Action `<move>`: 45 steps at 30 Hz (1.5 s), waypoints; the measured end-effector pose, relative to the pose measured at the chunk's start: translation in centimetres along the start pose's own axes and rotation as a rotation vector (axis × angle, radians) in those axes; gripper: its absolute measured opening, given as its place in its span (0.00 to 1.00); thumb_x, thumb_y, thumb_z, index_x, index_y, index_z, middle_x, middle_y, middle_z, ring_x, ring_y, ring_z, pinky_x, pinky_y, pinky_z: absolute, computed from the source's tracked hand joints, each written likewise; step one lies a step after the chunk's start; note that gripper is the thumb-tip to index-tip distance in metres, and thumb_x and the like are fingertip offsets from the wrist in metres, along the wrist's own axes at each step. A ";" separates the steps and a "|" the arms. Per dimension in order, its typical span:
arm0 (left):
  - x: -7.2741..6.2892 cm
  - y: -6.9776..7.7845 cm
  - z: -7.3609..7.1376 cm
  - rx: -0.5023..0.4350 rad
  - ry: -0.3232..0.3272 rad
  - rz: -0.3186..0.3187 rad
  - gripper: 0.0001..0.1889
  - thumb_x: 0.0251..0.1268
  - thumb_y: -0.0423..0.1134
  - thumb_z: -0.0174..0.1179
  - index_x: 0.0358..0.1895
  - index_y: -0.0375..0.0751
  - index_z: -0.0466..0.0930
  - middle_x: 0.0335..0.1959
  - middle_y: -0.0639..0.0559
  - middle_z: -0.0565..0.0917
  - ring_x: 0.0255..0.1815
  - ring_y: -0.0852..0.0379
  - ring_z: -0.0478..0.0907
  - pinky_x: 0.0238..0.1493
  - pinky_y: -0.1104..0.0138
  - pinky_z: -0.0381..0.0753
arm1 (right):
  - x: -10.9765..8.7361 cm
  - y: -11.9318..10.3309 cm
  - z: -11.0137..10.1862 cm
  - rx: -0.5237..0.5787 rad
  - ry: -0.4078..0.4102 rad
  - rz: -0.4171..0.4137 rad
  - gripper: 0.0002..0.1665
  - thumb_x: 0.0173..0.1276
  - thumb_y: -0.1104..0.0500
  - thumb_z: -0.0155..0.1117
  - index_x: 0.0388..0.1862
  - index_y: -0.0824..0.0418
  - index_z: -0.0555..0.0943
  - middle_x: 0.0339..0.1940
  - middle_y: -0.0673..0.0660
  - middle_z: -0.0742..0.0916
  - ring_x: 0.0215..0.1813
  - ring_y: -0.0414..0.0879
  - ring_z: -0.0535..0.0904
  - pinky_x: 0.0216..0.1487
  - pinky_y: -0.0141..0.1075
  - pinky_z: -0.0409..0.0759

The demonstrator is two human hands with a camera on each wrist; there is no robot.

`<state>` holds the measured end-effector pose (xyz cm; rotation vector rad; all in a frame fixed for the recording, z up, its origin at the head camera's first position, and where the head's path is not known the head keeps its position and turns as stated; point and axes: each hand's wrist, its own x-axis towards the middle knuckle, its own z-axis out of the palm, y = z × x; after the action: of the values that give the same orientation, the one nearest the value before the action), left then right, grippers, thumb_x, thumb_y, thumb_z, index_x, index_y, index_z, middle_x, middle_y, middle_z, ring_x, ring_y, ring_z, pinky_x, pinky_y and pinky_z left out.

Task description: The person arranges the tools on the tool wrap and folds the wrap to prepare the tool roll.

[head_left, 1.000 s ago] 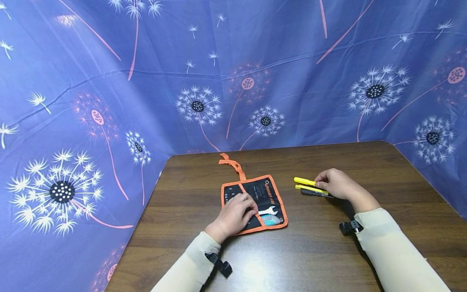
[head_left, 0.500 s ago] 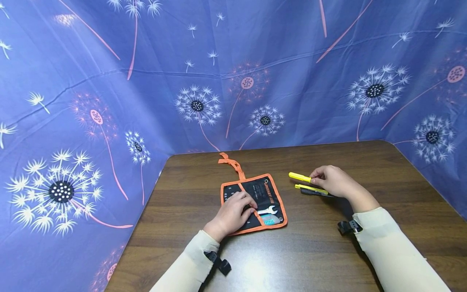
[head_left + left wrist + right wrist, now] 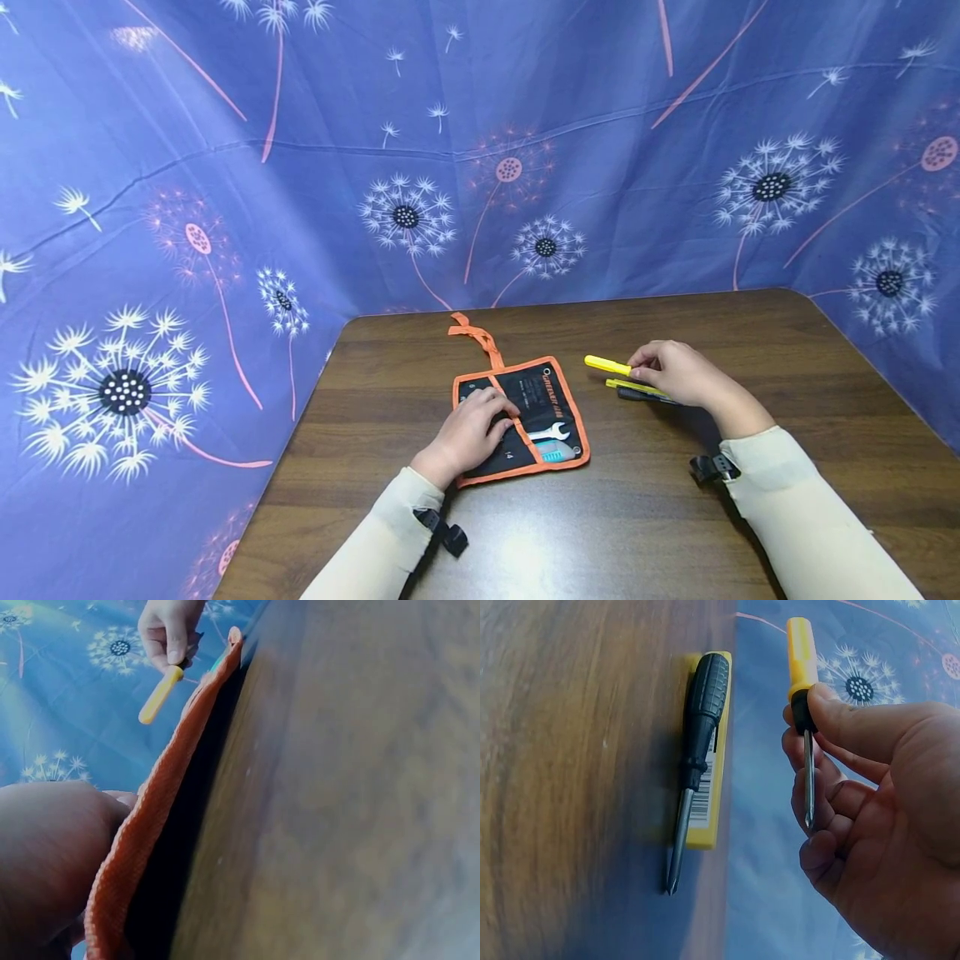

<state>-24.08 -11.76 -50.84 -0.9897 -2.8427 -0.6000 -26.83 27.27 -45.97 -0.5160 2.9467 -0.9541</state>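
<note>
- Pinched by right fingers [image 3: 817, 851], the yellow screwdriver [image 3: 606, 364] moves toward nine o'clock, reaching two o'clock of the tool pouch [image 3: 536, 397].
- Left fingers [image 3: 501, 402], grip unclear, slide toward nine too, baring more pocket [image 3: 497, 462].

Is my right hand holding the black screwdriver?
No, the right hand pinches the yellow-handled screwdriver, while the black screwdriver lies clear of that hand.

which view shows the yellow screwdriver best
The right wrist view: up close, it shows the yellow screwdriver from handle to metal tip in the right hand. The head view shows its yellow handle, small; the left wrist view shows mostly the handle, farther off.
</note>
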 end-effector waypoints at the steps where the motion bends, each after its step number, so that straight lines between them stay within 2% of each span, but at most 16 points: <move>1: 0.1 -0.1 0.0 0.004 -0.004 0.001 0.07 0.80 0.45 0.60 0.54 0.57 0.84 0.52 0.61 0.80 0.57 0.58 0.77 0.62 0.57 0.78 | 0.1 -0.1 0.0 -0.001 -0.006 0.001 0.04 0.73 0.61 0.70 0.42 0.60 0.89 0.33 0.49 0.85 0.32 0.44 0.76 0.34 0.40 0.74; 12: 0.5 -0.6 -0.4 0.029 -0.045 0.001 0.07 0.80 0.44 0.60 0.53 0.57 0.85 0.51 0.60 0.80 0.55 0.58 0.78 0.60 0.57 0.79 | 0.5 -1.2 0.6 0.003 -0.030 -0.029 0.02 0.72 0.63 0.71 0.41 0.59 0.89 0.32 0.48 0.84 0.32 0.44 0.75 0.34 0.40 0.73; 23: 1.0 -0.8 -0.7 0.039 -0.081 0.018 0.09 0.80 0.45 0.60 0.55 0.61 0.87 0.51 0.60 0.79 0.54 0.60 0.76 0.56 0.60 0.79 | 0.7 -2.6 2.0 -0.008 -0.082 -0.062 0.07 0.74 0.55 0.71 0.40 0.59 0.88 0.32 0.47 0.82 0.34 0.44 0.76 0.36 0.41 0.74; 30: 1.1 -1.0 -0.8 0.035 -0.098 0.047 0.13 0.80 0.42 0.60 0.57 0.63 0.88 0.49 0.61 0.76 0.49 0.62 0.73 0.51 0.63 0.76 | 1.0 -3.7 2.7 -0.020 -0.122 -0.062 0.05 0.73 0.55 0.72 0.40 0.56 0.88 0.33 0.45 0.83 0.34 0.43 0.74 0.37 0.41 0.72; 37: 1.4 -1.1 -0.8 0.036 -0.103 0.048 0.10 0.80 0.43 0.61 0.53 0.62 0.88 0.48 0.62 0.77 0.49 0.62 0.74 0.51 0.64 0.77 | 1.3 -4.7 3.1 -0.035 -0.159 -0.060 0.03 0.74 0.57 0.72 0.41 0.55 0.88 0.35 0.45 0.85 0.34 0.44 0.75 0.38 0.42 0.72; 45: 1.8 -1.2 -0.9 0.033 -0.088 0.074 0.04 0.77 0.44 0.64 0.46 0.60 0.86 0.45 0.63 0.78 0.46 0.63 0.75 0.49 0.65 0.78 | 1.5 -5.5 3.8 -0.003 -0.195 -0.073 0.03 0.74 0.57 0.71 0.41 0.54 0.88 0.32 0.43 0.85 0.33 0.43 0.76 0.36 0.41 0.74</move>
<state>-26.33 -11.89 -50.07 -1.1379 -2.8662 -0.5138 -26.16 20.48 -45.83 -0.6798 2.7741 -0.8512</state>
